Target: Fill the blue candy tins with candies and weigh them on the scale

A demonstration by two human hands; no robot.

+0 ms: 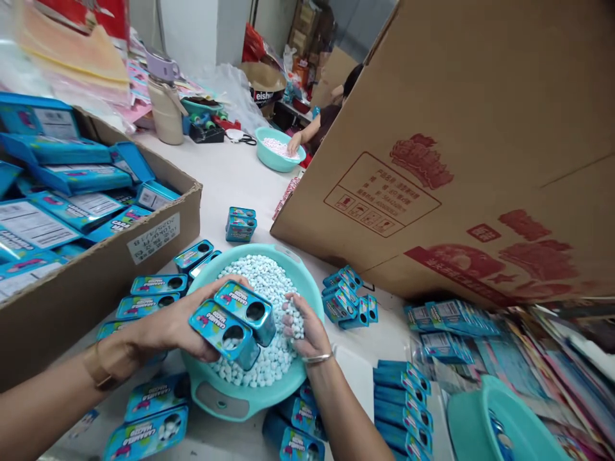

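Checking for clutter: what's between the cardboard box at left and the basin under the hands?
In the head view, several blue tins, some partly behind the left forearm.

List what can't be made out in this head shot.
All in the head view:
Left hand: some fingertips, hidden by the two held tins.
Count of pale pieces in the right hand: they overlap, and fingers cover some.
Floor of the round bowl: covered by the pieces in it.
Co-worker: body mostly behind the large carton.
Lower-right basin: cut off by the bottom edge.
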